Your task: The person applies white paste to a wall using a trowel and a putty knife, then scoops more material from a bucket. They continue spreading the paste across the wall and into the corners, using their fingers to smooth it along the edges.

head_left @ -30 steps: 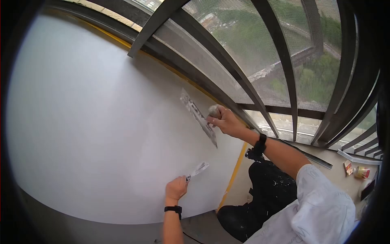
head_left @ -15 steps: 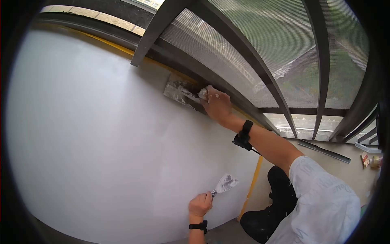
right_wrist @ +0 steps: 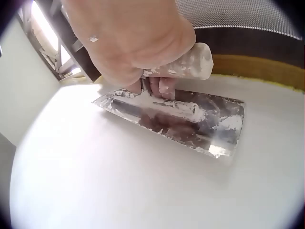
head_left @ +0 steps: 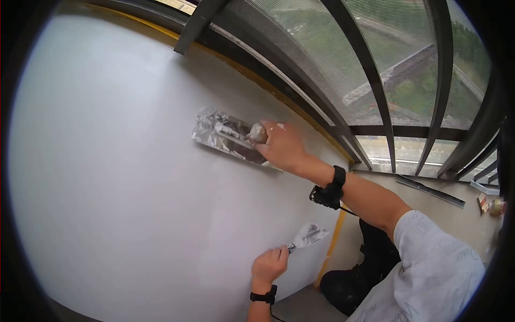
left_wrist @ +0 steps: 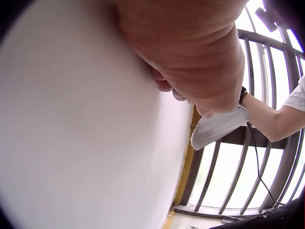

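Observation:
My right hand (head_left: 284, 146) grips the round handle of a plastering trowel (head_left: 212, 131), its metal blade smeared with white plaster. In the right wrist view the fingers wrap the handle (right_wrist: 202, 62), and the trowel blade (right_wrist: 167, 121) lies along the white wall (right_wrist: 114, 176), one long edge close against it. Lower down, my left hand (head_left: 270, 265) holds a putty knife (head_left: 311, 235) by its dark handle, the blade pointing up and right. White plaster coats that putty knife (left_wrist: 219, 126) in the left wrist view, where the left hand (left_wrist: 190, 57) hides its handle.
Yellow tape (head_left: 332, 241) runs along the wall's edges. Dark window bars (head_left: 370, 70) with mesh stand above and right of the wall. On the floor lie a metal strip (head_left: 429, 191) and, farther right, a small box (head_left: 483, 204). A dark shoe (head_left: 343, 287) is near the wall's lower corner.
The trowel went from steeply slanted up to the taped top edge, turning flatter, then came down and left away from the tape. The left hand with the putty knife shifted right in view.

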`<state>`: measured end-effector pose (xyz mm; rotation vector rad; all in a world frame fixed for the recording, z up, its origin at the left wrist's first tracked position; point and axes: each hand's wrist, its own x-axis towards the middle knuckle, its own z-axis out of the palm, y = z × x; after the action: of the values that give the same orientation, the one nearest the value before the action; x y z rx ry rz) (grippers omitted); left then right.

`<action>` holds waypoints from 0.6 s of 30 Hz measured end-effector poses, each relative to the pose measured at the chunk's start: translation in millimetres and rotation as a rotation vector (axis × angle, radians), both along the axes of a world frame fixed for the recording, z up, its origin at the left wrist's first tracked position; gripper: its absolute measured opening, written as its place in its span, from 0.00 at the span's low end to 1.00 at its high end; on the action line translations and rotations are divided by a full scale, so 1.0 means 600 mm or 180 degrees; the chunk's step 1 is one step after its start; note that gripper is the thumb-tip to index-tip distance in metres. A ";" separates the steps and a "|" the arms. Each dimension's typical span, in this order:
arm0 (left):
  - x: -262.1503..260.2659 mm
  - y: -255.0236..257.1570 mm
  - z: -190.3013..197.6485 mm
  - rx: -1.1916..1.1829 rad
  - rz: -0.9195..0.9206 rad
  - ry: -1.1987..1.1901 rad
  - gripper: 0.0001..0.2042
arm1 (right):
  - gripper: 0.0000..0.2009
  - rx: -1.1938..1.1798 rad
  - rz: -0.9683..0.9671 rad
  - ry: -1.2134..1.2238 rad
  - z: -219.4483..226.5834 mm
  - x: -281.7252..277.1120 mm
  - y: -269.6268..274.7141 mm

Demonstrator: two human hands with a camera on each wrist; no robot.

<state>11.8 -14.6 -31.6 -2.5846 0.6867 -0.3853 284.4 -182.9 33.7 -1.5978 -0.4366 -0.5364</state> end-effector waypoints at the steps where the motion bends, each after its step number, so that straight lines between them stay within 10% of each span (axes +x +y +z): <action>1: 0.001 0.006 0.000 0.0026 -0.0011 -0.0005 0.04 | 0.14 -0.0053 0.0167 -0.0023 0.008 -0.029 0.009; 9: -0.032 0.035 -0.045 -0.0484 -0.0026 0.0173 0.11 | 0.11 -0.0221 0.1655 -0.0626 -0.013 -0.329 0.089; 11: -0.036 0.021 -0.033 -0.0756 0.0159 -0.0022 0.10 | 0.11 0.0003 0.1878 -0.0337 -0.022 -0.312 0.039; 13: -0.044 0.015 -0.029 0.0272 0.0045 0.0417 0.06 | 0.10 0.0296 0.1138 -0.0053 -0.030 -0.200 0.005; 18: -0.030 0.000 -0.028 0.0144 0.0065 0.0179 0.04 | 0.13 0.0401 -0.0186 0.0254 0.002 0.052 -0.057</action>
<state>-5.9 -14.5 -48.7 -2.5660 0.6802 -0.2884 315.4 -217.0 34.7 -1.5088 -0.2913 -0.5322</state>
